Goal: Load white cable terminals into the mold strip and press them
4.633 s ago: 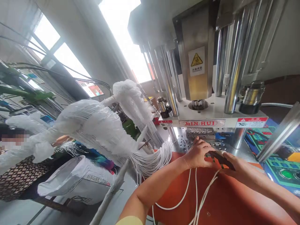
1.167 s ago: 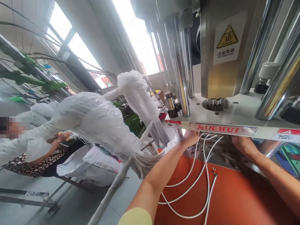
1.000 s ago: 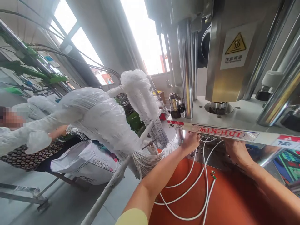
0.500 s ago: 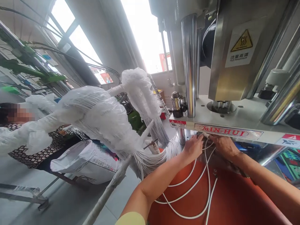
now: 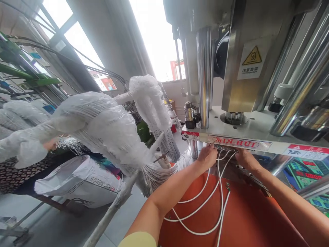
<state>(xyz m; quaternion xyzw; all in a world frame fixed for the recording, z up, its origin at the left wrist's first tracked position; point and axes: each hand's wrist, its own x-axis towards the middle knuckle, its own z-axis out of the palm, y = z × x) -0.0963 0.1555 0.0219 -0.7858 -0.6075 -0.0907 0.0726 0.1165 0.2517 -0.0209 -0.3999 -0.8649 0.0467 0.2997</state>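
L hand (image 5: pixel 207 157) & R hand (image 5: pixel 247 159) at underside of grey metal press plate w/ red MIN-HUI label (image 5: pixel 239 142); fingertips partly hidden, can't tell if either grips. Thin round white cables (image 5: pixel 202 234) run from btwn hands, looping over flat red-orange work surface (image 5: pixel 246 219). Farther L: clear-plastic-wrapped white cable bundle (image 5: pixel 115 132), printed white woven sack (image 5: pixel 95 187) below.

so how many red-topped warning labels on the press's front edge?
2: one label left of the MIN-HUI plate, the other label right of it. Any past the picture's right border would be hidden.
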